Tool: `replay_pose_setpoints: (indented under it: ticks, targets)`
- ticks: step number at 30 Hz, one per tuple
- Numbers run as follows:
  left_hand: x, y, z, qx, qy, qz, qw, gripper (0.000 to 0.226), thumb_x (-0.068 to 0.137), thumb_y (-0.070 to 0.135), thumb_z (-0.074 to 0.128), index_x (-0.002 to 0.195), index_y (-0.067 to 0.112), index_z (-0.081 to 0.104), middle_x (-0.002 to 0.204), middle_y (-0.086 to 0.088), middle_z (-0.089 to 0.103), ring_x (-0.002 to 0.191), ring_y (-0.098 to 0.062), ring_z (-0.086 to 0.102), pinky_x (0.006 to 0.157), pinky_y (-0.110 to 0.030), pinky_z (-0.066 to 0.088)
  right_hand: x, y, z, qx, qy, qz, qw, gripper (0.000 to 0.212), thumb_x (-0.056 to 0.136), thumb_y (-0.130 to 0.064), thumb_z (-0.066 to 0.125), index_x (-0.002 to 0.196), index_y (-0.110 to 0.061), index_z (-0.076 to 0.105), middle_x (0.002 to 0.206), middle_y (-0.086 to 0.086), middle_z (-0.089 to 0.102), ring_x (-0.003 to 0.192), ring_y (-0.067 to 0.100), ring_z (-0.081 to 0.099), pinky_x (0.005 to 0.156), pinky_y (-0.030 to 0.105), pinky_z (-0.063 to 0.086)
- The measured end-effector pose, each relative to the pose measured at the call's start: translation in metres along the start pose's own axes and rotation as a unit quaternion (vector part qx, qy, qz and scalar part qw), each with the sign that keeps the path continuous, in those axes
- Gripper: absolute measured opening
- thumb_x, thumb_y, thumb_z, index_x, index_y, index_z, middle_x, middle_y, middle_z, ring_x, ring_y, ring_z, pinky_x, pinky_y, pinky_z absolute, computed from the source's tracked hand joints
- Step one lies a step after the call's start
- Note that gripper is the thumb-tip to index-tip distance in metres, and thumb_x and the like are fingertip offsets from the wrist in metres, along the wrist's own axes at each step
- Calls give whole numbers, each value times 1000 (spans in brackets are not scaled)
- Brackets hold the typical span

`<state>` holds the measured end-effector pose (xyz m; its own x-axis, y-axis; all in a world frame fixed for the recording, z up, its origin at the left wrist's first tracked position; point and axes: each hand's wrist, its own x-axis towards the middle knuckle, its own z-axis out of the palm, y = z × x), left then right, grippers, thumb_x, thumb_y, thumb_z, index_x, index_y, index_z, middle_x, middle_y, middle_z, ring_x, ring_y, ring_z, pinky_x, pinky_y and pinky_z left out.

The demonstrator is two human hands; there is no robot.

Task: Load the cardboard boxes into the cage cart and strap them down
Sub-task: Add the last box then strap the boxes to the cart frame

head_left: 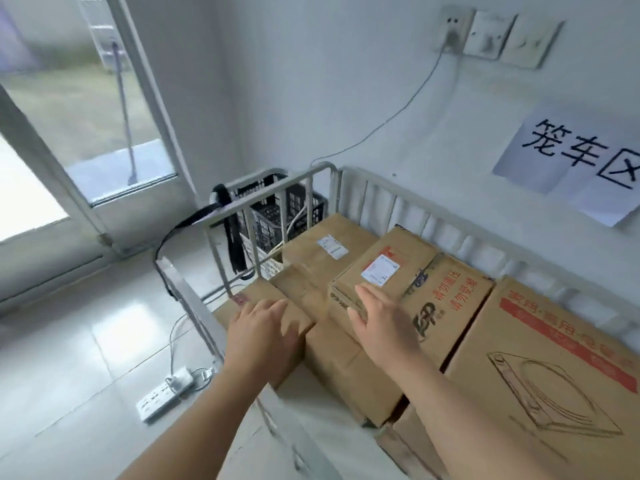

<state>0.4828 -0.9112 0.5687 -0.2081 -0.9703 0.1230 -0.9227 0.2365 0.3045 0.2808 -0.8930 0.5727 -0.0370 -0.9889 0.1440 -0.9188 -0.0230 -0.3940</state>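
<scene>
Reaching over the near rail, both forearms stretch into the cage cart (325,166), which stands against the wall and already holds the cardboard boxes packed close together.

The left hand (263,337) lies palm-down on a low plain box (294,299) at the cart's left front. Its fingers are straight and close together, pressing rather than gripping, probably to keep that box from shifting.

The right hand (384,327) meets the near end of the small labelled box (391,258). Its fingers are extended over the top edge and the thumb is spread to the left by the near face. It looks like a push or a steadying touch, not a lift. This box sits on a larger box with red print (450,306). Its long axis runs away from the person toward the back rail, angled slightly right, with the white label facing up. My guess is that it is being nudged square so the load sits tight.

To the right, touching the printed box, is a big box with a line drawing (554,375). Farther back another labelled box (329,244) lies flat against the rear rail.

A black strap (231,237) hangs loose over the left rail, not yet across the load, so strapping seems to remain. Beyond the cart stands a black crate (277,216).
</scene>
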Motion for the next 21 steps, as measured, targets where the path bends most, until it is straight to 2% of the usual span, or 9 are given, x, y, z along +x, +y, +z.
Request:
replay_pose_setpoints:
  ticks: [4,6,9,12,17,19,21]
  targets:
    - [-44,-89,-52,18,48,-62,997,39,92,43,49,126,26,59,125,4,62,117,-22,54,100,-37,37,8,-111,31,20,-25,-85,996,47,96,-30,50,139,-11,45,142,3,48,133,15,40,108,21,26]
    - [-67,-129,-74,36,59,-99,993,35,90,41,53,116,22,66,114,1,67,107,-26,59,94,-38,41,8,-165,44,31,-36,-127,991,44,96,-29,50,136,-9,49,137,4,52,129,17,44,106,20,28]
    - [-100,-188,-99,56,89,-156,982,27,78,35,66,96,17,72,90,-1,72,82,-30,66,77,-39,50,6,-237,65,46,-55,-185,980,39,96,-27,50,130,-9,53,128,5,57,121,20,50,102,27,38]
    - [-132,-238,-117,82,109,-215,967,24,70,35,70,84,15,72,78,-1,71,70,-29,66,67,-37,52,6,-296,92,48,-75,-247,965,37,96,-29,49,129,-12,53,126,1,58,119,16,50,100,27,39]
    - [-183,-305,-131,88,118,-318,937,27,72,38,64,85,15,72,78,1,71,68,-26,65,64,-35,51,5,-378,140,39,-136,-343,928,42,97,-29,47,134,-10,48,135,2,53,128,16,44,109,26,29]
    - [-203,-330,-136,97,119,-362,919,30,74,41,58,84,16,72,78,2,71,68,-25,65,64,-34,51,7,-410,160,38,-156,-379,911,38,97,-29,47,129,-10,51,130,3,56,123,17,47,106,26,31]
    - [-219,-356,-140,97,118,-415,897,32,77,41,58,92,17,72,85,1,71,75,-26,66,69,-36,50,10,-443,181,40,-171,-411,895,36,96,-30,48,126,-11,53,127,2,57,120,18,49,103,27,34]
